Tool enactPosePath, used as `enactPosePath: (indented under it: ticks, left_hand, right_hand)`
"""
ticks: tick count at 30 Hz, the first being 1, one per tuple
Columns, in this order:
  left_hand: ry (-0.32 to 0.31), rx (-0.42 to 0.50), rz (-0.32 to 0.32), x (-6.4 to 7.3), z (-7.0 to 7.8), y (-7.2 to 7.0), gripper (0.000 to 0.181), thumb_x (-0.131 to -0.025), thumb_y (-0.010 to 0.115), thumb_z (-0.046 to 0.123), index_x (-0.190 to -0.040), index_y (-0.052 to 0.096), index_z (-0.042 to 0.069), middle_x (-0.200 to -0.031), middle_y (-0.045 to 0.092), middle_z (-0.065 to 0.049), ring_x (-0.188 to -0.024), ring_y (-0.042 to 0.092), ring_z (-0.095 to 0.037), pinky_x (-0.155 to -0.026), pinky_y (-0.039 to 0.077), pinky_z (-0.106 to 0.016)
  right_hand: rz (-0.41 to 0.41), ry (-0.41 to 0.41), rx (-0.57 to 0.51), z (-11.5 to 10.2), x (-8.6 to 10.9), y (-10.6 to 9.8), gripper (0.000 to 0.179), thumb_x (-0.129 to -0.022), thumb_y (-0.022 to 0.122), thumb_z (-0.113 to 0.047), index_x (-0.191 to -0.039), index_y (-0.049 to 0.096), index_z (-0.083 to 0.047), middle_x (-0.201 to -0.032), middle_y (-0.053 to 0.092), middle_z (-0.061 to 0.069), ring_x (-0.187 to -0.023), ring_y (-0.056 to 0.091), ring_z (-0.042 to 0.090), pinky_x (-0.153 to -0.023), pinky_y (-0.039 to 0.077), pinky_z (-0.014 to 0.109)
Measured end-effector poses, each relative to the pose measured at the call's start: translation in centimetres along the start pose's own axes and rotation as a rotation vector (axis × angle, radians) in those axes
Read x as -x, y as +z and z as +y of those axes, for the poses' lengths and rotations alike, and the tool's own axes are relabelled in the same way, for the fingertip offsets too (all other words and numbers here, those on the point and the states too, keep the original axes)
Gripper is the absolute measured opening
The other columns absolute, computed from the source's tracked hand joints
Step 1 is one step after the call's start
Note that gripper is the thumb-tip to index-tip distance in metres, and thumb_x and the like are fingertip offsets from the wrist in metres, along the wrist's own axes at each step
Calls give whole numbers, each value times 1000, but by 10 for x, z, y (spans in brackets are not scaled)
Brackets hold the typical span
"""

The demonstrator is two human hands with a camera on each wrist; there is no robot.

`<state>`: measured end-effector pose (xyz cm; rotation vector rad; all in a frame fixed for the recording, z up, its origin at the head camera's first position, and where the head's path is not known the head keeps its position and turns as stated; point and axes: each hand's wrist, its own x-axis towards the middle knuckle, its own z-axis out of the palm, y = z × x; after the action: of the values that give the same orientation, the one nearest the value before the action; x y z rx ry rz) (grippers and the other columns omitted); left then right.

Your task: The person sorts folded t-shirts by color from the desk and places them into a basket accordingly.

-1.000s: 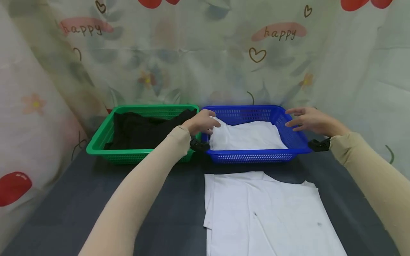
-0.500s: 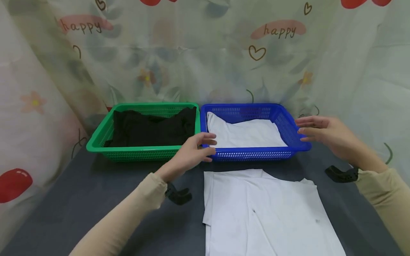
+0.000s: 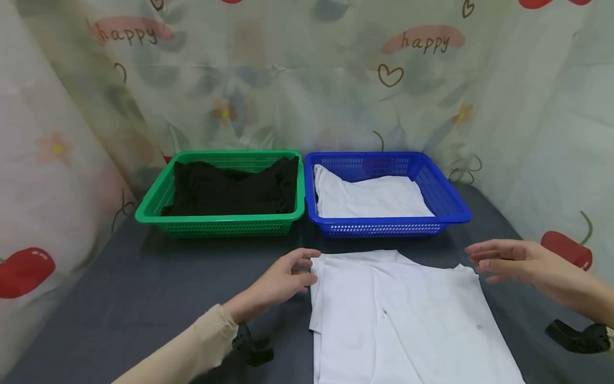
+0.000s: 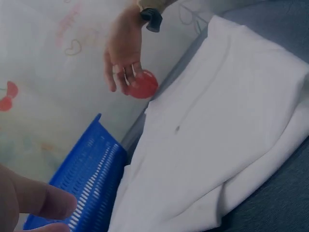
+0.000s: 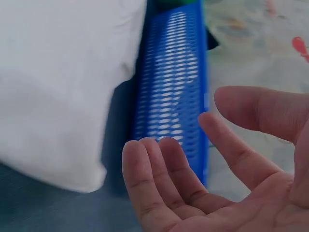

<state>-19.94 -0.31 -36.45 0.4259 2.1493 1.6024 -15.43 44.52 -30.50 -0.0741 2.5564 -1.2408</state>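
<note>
A white garment (image 3: pixel 398 314), apparently a shirt, lies flat on the dark table in the head view, its lower part cut off by the frame. At its far left corner is my left hand (image 3: pixel 283 277), fingers loosely extended and holding nothing; whether the fingertips touch the cloth I cannot tell. My right hand (image 3: pixel 532 266) hovers just beyond the garment's far right corner, with relaxed fingers and nothing in them. In the right wrist view, the right fingers (image 5: pixel 140 174) are spread apart from the thumb, and the garment (image 5: pixel 53 87) lies beyond them.
Behind the garment stands a blue basket (image 3: pixel 388 228) with a folded white cloth (image 3: pixel 369 198) in it. Beside it, on the left, a green basket (image 3: pixel 220 226) holds black cloth (image 3: pixel 230 189). A patterned curtain (image 3: pixel 307 80) hangs behind and along both sides of the table (image 3: pixel 192 282).
Both hands have come back from the blue basket toward me, down to the far corners of the white garment. The baskets and the garment stay where they were.
</note>
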Motion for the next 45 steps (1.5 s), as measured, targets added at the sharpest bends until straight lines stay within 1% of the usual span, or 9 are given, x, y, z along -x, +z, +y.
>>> enactPosePath:
  ticks: [5,11,17,21,26,35,39,43,45]
  left_hand:
    - [-29,41,-10,5,-14,7,54,-95,64,12,-147,46,14,-145,40,-21,-128,46,-36,-92,50,-48]
    - [-5,-21,81,9,-27,12,54,-95,65,14,-146,48,19,-147,39,-23,-124,51,-36,-95,46,-52]
    - [-19,132,23,6,-28,16,54,-95,65,11,-146,48,15,-142,45,-20,-123,51,-32,-89,52,-43]
    - [-44,91,-10,4,-26,18,50,-95,66,15,-143,52,16,-128,56,-14,-107,59,-26,-81,54,-40]
    - [-50,-58,-57,3,-24,20,45,-93,69,24,-137,60,21,-108,63,-5,-88,61,-21,-77,52,-40]
    - [-44,26,-103,-3,-29,28,47,-91,72,26,-137,60,23,-115,59,-5,-97,54,-21,-79,52,-38]
    - [-5,41,-120,-7,-32,35,51,-89,74,23,-138,58,23,-119,59,-3,-99,54,-19,-82,49,-38]
    - [27,7,-104,-11,-33,41,58,-85,79,23,-138,58,24,-131,56,0,-109,55,-16,-93,46,-40]
    - [30,-27,-79,-13,-33,43,63,-81,83,23,-139,57,24,-137,53,-1,-116,52,-17,-98,43,-42]
  right_hand:
    - [20,61,54,32,8,9,58,-97,65,-27,-142,46,4,-135,50,29,-112,59,36,-79,56,45]
    - [-36,169,51,61,13,11,67,-95,67,-31,-147,41,3,-131,53,27,-108,59,33,-80,55,45]
    - [-121,174,21,80,15,14,65,-97,64,-28,-150,37,-3,-135,50,26,-115,53,35,-84,52,50]
    - [-146,182,-12,82,14,16,62,-97,63,-29,-151,39,-9,-142,41,29,-120,49,37,-85,51,52]
    - [-253,192,-226,88,14,11,52,-103,54,-21,-152,39,-9,-149,26,36,-115,57,32,-89,51,49]
    - [-439,229,-619,99,12,10,39,-108,38,-13,-141,57,-21,-138,45,13,-114,56,37,-96,46,54]
    - [-478,230,-622,98,12,20,42,-108,35,-15,-147,49,-24,-151,31,17,-123,48,32,-100,41,55]
    - [-428,207,-556,93,7,33,46,-108,39,-18,-154,36,-20,-160,-2,23,-132,32,29,-101,38,57]
    - [-415,190,-565,91,4,40,48,-107,41,-16,-154,35,-20,-159,4,24,-131,35,32,-101,39,57]
